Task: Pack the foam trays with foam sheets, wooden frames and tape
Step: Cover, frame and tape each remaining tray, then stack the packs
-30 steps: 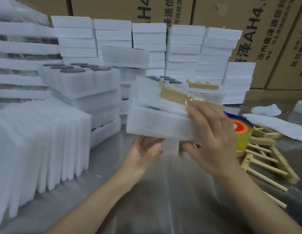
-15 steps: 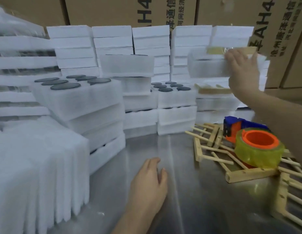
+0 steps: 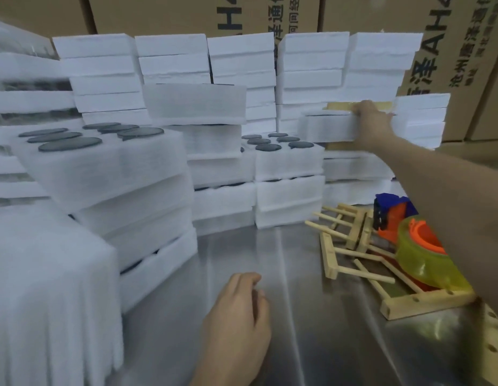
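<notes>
**White packed bundle (image 3: 325,128) hangs over the far right pile, held in your right hand (image 3: 373,125)**

The packed bundle is a white rectangular foam tray block with a pale wooden strip (image 3: 342,105) on top under glossy tape. Your right hand grips it at its right end, fingers curled over the top front edge; the thumb is hidden. Your arm is stretched far forward and to the right. The long axis of the bundle runs left to right, parallel to the back wall. Just below it lies a low pile of white foam packs (image 3: 353,165). A thin gap seems to show between them, so I judge the bundle is not yet set down. The coming move is then a short lowering, straight down, with the long side kept in line with the pile. Only your right hand is near it. Your left hand (image 3: 236,310) rests on the shiny metal table (image 3: 284,274) close to your body, fingers loosely curled, holding nothing.

Now the counts:
- One bundle is in your hand.
- Two open foam trays (image 3: 103,162) (image 3: 289,162) each show six dark grey round discs (image 3: 70,144).
- One yellow tape roll (image 3: 417,263) with an orange core sits in a blue and orange dispenser (image 3: 392,201), under your right forearm.
- Loose pale wooden frames (image 3: 426,300) lie around it, at least three. They are tangled, so I cannot count exactly.
- One stack of thin white foam sheets (image 3: 47,288) stands on edge at the near left.
- Five columns of white foam blocks (image 3: 172,45) stand at the back, before brown cardboard boxes (image 3: 158,12).
</notes>
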`<state>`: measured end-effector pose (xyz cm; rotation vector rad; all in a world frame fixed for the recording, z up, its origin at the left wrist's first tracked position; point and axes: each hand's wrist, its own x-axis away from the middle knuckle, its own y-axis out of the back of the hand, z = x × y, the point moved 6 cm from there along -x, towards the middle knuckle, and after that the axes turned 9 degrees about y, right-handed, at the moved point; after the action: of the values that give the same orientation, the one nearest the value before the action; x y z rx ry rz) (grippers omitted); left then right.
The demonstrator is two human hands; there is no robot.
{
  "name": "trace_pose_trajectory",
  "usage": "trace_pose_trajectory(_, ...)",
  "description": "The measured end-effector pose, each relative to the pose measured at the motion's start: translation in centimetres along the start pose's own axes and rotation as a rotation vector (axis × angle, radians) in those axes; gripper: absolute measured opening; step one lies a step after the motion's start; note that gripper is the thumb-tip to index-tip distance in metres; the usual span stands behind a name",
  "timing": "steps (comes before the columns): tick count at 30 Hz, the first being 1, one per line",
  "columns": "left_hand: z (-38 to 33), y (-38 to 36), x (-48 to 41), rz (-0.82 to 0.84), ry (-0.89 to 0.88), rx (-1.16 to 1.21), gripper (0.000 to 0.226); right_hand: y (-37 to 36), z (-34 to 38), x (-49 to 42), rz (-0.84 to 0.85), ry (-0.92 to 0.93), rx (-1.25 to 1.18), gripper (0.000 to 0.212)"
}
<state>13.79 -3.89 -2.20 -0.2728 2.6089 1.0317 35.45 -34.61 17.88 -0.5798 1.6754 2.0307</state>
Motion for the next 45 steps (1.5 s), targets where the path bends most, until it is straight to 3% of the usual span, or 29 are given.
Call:
trace_pose_trajectory(2, -0.2, 0.2, -0.1, 0.008, 0.0, 0.001, 0.025, 2.0, 1.7, -0.3, -0.095, -0.034, -0.069, 0.036)
trace_pose_trajectory(4, -0.3, 0.3, -0.1, 0.011, 0.009, -0.006, 0.024, 3.7, 4.5, 1.3, -0.369, -0.035, -0.236, 0.026)
trace_pose_trajectory(6, -0.5, 0.3, -0.1, 0.013, 0.004, -0.032, 0.025, 3.0, 8.2, 3.6, -0.458, 0.114, -0.412, 0.021)
trace_pose_trajectory(8, -0.6, 0.3, -0.2, 0.012, -0.003, -0.038, 0.026, -0.2, 11.8, 4.9, -0.234, 0.342, -0.413, 0.023)
trace_pose_trajectory(11, -0.3, 0.3, -0.3, 0.01, 0.006, -0.029, 0.027, -5.0, 13.5, 5.9, 0.134, 0.446, -0.039, 0.053)
trace_pose_trajectory(14, -0.1, 0.2, -0.3, 0.015, 0.003, -0.011, 0.025, -5.6, 13.6, 5.7, 0.106, 0.42, -0.011, 0.062)
trace_pose_trajectory(22, 0.2, -0.4, -0.7, 0.03, 0.023, 0.064, 0.034, -0.7, 13.5, 9.7, -0.056, 0.314, -0.288, 0.052)
trace_pose_trajectory(29, 0.5, 0.3, -1.1, 0.038, 0.194, 0.271, 0.053, 8.1, 14.4, 18.7, -0.116, 0.17, -0.499, 0.034)
trace_pose_trajectory(34, -0.2, 4.1, 1.3, -0.226, 0.249, 0.702, 0.049, 10.8, 17.4, 29.0, -0.192, 0.216, -0.557, 0.042)
trace_pose_trajectory(36, 0.1, 5.8, 2.3, -0.282, 0.208, 0.645, 0.045, 9.3, 18.9, 31.8, -0.059, 0.27, -0.521, 0.043)
trace_pose_trajectory(40, 2.1, 7.1, 2.1, -0.144, 0.173, 0.554, 0.042, 3.5, 21.6, 35.7, 0.423, 0.497, -0.128, 0.042)
trace_pose_trajectory(41, 2.5, 7.0, 2.2, -0.086, 0.206, 0.585, 0.038, 3.3, 21.3, 35.5, 0.49, 0.522, -0.179, 0.037)
trace_pose_trajectory(43, 2.8, 6.2, 2.4, 0.03, 0.259, 0.639, 0.029, 4.5, 19.6, 33.1, 0.502, 0.366, -0.581, 0.03)
trace_pose_trajectory(45, 2.6, 5.7, 2.6, 0.12, 0.269, 0.669, 0.025, 5.1, 16.7, 30.3, 0.273, 0.17, -0.921, 0.022)
